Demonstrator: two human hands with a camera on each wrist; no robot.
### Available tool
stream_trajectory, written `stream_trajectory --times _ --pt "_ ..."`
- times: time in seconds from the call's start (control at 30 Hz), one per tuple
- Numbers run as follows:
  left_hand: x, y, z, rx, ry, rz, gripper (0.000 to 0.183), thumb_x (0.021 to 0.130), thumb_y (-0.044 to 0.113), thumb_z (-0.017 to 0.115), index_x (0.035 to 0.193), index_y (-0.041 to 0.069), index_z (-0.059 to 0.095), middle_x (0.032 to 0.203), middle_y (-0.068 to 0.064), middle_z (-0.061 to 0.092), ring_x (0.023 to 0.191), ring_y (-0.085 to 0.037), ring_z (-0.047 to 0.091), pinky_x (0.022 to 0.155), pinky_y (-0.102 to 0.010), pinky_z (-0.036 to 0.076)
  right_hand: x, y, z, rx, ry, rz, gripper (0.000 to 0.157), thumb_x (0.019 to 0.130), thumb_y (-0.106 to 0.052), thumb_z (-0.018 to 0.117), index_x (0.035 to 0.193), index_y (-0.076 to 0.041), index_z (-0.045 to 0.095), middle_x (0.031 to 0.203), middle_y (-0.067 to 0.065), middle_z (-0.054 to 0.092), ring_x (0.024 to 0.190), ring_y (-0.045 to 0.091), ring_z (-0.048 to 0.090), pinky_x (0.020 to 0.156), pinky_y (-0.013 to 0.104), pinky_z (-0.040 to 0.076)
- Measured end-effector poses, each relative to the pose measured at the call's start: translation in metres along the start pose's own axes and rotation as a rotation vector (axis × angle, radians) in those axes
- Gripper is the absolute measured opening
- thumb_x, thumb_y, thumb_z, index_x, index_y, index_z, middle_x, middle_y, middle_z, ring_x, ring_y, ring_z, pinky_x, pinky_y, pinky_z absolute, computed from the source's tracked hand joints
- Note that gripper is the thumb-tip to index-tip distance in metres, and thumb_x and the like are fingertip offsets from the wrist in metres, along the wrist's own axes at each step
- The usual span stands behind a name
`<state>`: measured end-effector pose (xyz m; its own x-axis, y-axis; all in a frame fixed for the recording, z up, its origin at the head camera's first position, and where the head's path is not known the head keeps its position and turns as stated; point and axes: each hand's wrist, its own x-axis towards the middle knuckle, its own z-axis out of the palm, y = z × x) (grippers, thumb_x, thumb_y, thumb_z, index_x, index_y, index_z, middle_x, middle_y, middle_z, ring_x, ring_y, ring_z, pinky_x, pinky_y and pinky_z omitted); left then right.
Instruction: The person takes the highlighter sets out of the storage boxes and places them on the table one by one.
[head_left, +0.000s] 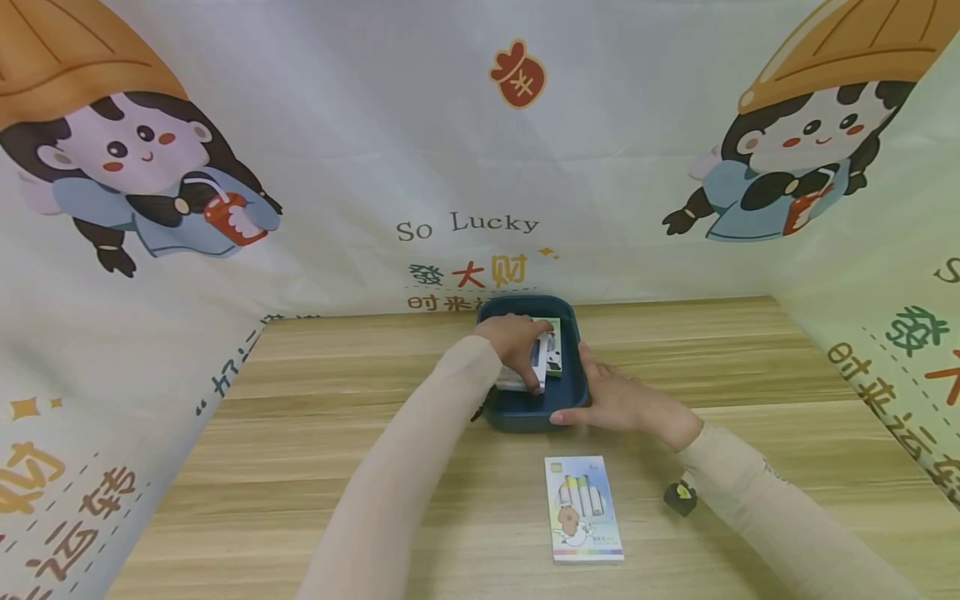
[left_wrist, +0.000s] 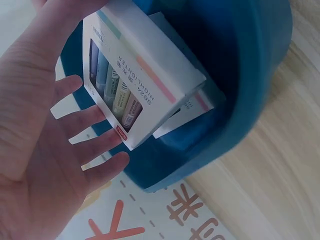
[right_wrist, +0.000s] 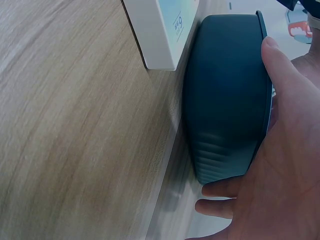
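Observation:
My left hand [head_left: 513, 337] reaches into a dark blue plastic bin [head_left: 534, 423] and grips a white highlighter box [left_wrist: 150, 65] between thumb and fingers. Pastel highlighters show through the box's window, and it sits tilted in the left wrist view. Below it in the bin lies a second box [left_wrist: 195, 107], partly covered. At the bin's right front corner rests my right hand [head_left: 618, 400], its thumb on the front rim and its fairly straight fingers along the side. In the right wrist view the bin's outer wall [right_wrist: 227, 90] lies against this hand.
A flat box with pictured markers [head_left: 583, 508] lies on the wooden table [head_left: 300, 433], in front of the bin. Behind the bin hangs a printed white cloth [head_left: 360, 150], which also runs along both sides. A small black item [head_left: 681, 497] is at the right wrist.

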<state>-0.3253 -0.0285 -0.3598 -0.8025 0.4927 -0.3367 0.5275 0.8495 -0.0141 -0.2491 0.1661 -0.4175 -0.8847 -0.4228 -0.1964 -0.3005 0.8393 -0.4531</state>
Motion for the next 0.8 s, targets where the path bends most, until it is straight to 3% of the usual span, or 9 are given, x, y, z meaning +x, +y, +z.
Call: stream_trajectory --times 0.43,0.8 --pt "-0.006 -0.003 -0.011 -0.006 0.006 -0.017 0.108 0.067 0.060 0.083 0.155 0.029 0.029 0.154 -0.005 0.046 0.140 -0.028 0.046 0.114 -0.045 0.041 0.000 -0.002 -0.001 0.000 -0.008 0.008 0.129 0.080 -0.077 0.059 0.157 0.001 -0.010 0.161 0.031 0.019 0.146 0.047 0.029 0.114 0.061 0.034" --pt "-0.029 0.001 -0.023 0.003 -0.009 -0.027 0.103 0.071 0.059 0.081 0.155 0.026 0.031 0.156 -0.005 0.044 0.143 -0.032 0.041 0.117 -0.046 0.037 0.001 -0.001 0.000 0.011 -0.010 0.004 0.129 0.080 -0.077 0.058 0.157 -0.001 -0.012 0.160 0.032 0.021 0.145 0.049 0.031 0.112 0.062 0.036"
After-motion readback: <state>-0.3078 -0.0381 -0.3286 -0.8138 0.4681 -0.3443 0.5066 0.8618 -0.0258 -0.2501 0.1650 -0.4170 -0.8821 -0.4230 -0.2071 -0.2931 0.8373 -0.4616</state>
